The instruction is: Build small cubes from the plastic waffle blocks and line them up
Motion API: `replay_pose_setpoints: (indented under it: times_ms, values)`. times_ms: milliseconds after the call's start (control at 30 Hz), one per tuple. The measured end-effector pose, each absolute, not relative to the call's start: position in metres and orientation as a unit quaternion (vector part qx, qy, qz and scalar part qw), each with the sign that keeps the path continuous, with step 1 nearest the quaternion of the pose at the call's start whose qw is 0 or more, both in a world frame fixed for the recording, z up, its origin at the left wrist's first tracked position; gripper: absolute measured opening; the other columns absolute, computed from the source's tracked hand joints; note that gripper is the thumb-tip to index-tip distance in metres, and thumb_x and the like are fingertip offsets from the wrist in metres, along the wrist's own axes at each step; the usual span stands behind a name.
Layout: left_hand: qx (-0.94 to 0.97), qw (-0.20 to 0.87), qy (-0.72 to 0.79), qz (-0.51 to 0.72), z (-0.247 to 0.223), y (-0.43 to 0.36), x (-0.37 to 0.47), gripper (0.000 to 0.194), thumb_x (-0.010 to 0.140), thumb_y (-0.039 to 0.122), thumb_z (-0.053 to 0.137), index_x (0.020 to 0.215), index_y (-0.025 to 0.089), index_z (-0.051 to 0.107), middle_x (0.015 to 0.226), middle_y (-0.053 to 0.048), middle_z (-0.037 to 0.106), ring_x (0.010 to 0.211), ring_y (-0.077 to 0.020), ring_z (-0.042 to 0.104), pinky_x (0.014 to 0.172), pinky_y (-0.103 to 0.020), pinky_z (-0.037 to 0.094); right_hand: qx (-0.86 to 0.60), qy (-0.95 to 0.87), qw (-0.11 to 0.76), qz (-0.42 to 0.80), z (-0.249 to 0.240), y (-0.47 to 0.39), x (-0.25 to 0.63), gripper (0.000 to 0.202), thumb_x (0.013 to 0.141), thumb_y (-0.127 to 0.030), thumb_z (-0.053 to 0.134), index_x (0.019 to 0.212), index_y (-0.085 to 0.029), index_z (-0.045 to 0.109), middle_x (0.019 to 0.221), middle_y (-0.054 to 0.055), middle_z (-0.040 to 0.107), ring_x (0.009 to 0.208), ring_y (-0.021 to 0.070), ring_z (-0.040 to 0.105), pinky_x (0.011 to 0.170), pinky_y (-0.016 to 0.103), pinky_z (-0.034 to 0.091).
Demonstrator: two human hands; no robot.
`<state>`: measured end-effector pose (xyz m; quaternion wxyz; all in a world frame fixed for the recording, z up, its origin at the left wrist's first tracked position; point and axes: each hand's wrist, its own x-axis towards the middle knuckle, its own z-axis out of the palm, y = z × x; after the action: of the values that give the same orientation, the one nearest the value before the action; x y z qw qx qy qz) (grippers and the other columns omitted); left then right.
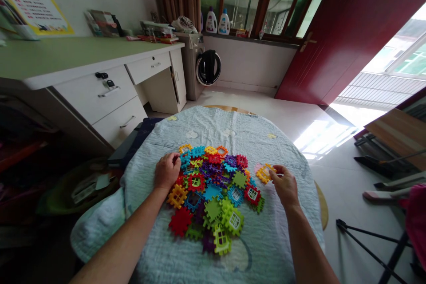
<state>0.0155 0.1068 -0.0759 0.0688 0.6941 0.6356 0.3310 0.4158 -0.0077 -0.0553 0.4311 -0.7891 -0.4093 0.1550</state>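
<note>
A heap of colourful interlocking plastic building tiles (pixel 213 191) covers the middle of the cloth-covered round table (pixel 229 128); several have window-like cutouts. My right hand (pixel 285 185) pinches the edge of a yellow window tile (pixel 265 173), apart from the heap on its right. At the heap's left edge rests my left hand (pixel 168 169), fingers curled beside a blue tile (pixel 185 159). Whether those fingers grip anything is hidden. Nearest to me in the heap lie a red tile (pixel 180 221) and a light green window tile (pixel 222 239).
A white desk with a green top (pixel 89 53) stands at the left. Behind the table are a washing machine (pixel 193 66) and detergent bottles (pixel 224 23) on the sill. The red door (pixel 319 31) is open at the right, near black tripod legs (pixel 362 230).
</note>
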Motion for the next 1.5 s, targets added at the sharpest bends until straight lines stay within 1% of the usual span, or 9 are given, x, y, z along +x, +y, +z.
replay_pose_setpoints:
  times_ms: [133,267,467,633,767,933,1067,1267,1500]
  values:
    - [0.698,0.067,0.631,0.331,-0.074,0.106,0.016,0.027,0.083,0.032,0.041,0.091,0.019,0.063,0.096,-0.01,0.07,0.092,-0.0252,0.063,0.09,-0.039,0.048,-0.811,-0.466,0.35,0.05,-0.072,-0.011,0.411,0.039,0.077,-0.046,0.054,0.094,-0.014,0.069,0.092,0.012,0.061,0.085,0.0247,0.058,0.084,0.039,0.046]
    - [0.699,0.058,0.633,0.327,-0.075,0.107,0.015,0.027,0.083,0.033,0.041,0.09,0.02,0.063,0.094,-0.009,0.07,0.091,-0.0253,0.063,0.089,-0.038,0.049,-0.809,-0.487,0.329,-0.01,-0.081,-0.015,0.411,0.041,0.083,-0.047,0.051,0.1,-0.013,0.069,0.099,0.015,0.061,0.098,0.0279,0.053,0.094,0.043,0.04]
    - [0.701,0.058,0.629,0.33,-0.079,0.109,0.012,0.027,0.083,0.035,0.04,0.09,0.021,0.063,0.095,-0.008,0.07,0.091,-0.0253,0.063,0.088,-0.037,0.049,-0.818,-0.523,0.237,-0.02,-0.078,-0.018,0.404,0.049,0.078,-0.054,0.061,0.111,-0.019,0.068,0.109,0.012,0.06,0.099,0.0282,0.051,0.085,0.04,0.04]
    - [0.703,0.064,0.628,0.328,-0.08,0.11,0.011,0.028,0.083,0.036,0.04,0.091,0.021,0.062,0.096,-0.009,0.07,0.092,-0.0264,0.063,0.088,-0.039,0.049,-0.83,-0.538,0.146,0.031,-0.062,-0.013,0.405,0.045,0.077,-0.051,0.064,0.112,-0.023,0.067,0.107,0.009,0.062,0.097,0.0268,0.054,0.079,0.035,0.038]
    - [0.705,0.072,0.623,0.331,-0.08,0.11,0.01,0.03,0.084,0.037,0.04,0.092,0.02,0.062,0.097,-0.01,0.07,0.094,-0.0267,0.064,0.09,-0.04,0.048,-0.819,-0.562,0.095,0.067,-0.047,-0.005,0.413,0.053,0.073,-0.048,0.067,0.119,-0.024,0.063,0.108,0.009,0.061,0.099,0.0272,0.054,0.076,0.034,0.036]
    - [0.706,0.078,0.62,0.334,-0.08,0.111,0.009,0.03,0.083,0.038,0.04,0.092,0.02,0.062,0.097,-0.01,0.07,0.094,-0.0275,0.064,0.09,-0.041,0.049,-0.799,-0.589,0.08,0.094,-0.041,0.002,0.412,0.038,0.077,-0.041,0.062,0.107,-0.019,0.065,0.103,0.009,0.062,0.095,0.0248,0.055,0.076,0.033,0.035]
    - [0.701,0.077,0.624,0.336,-0.081,0.111,0.009,0.03,0.083,0.039,0.04,0.092,0.02,0.062,0.097,-0.01,0.07,0.094,-0.0275,0.064,0.089,-0.041,0.049,-0.775,-0.619,0.079,0.097,-0.04,0.012,0.418,0.033,0.072,-0.038,0.066,0.097,-0.016,0.065,0.096,0.008,0.061,0.088,0.0219,0.054,0.076,0.031,0.035]
    - [0.705,0.08,0.618,0.338,-0.082,0.112,0.008,0.032,0.084,0.04,0.04,0.093,0.019,0.062,0.097,-0.01,0.07,0.093,-0.0264,0.064,0.089,-0.039,0.049,-0.789,-0.603,0.081,0.085,-0.03,0.05,0.471,0.05,0.067,-0.03,0.069,0.115,-0.02,0.06,0.111,0.007,0.056,0.101,0.0231,0.051,0.082,0.03,0.036]
    - [0.707,0.081,0.616,0.337,-0.081,0.111,0.007,0.033,0.084,0.04,0.041,0.093,0.019,0.064,0.096,-0.009,0.07,0.092,-0.0266,0.065,0.088,-0.04,0.049,-0.782,-0.613,0.049,0.107,-0.033,0.09,0.511,0.054,0.066,-0.027,0.07,0.119,-0.025,0.06,0.119,0.006,0.054,0.107,0.0224,0.05,0.088,0.029,0.036]
